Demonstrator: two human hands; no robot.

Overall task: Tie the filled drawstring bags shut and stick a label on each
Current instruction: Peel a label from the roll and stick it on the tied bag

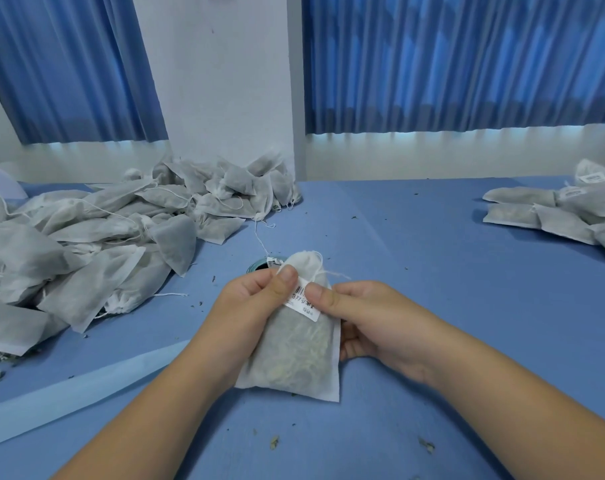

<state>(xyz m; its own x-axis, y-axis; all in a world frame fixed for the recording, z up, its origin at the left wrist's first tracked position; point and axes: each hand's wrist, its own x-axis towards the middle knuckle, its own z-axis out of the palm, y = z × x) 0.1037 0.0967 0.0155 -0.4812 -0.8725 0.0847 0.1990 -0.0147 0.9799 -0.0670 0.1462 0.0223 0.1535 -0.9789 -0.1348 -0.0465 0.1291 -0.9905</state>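
Two thumbs (287, 277) atop label (306, 308) on bag (299, 355)

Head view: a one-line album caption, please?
The left hand and right hand press a label onto a filled drawstring bag at the blue table.

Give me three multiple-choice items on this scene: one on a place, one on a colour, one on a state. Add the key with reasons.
1. Where does the largest pile of bags lie?
A. on the left side of the table
B. on its right side
C. on the floor

2. What colour is the table top?
A. green
B. blue
C. red

3. How is the held bag?
A. lying untouched
B. without any sticker
C. bearing a label and gripped by both hands

Key:
1 A, the heap spreads over the left side.
2 B, the surface is blue all over.
3 C, the left hand and right hand grip it, thumbs on the white label.
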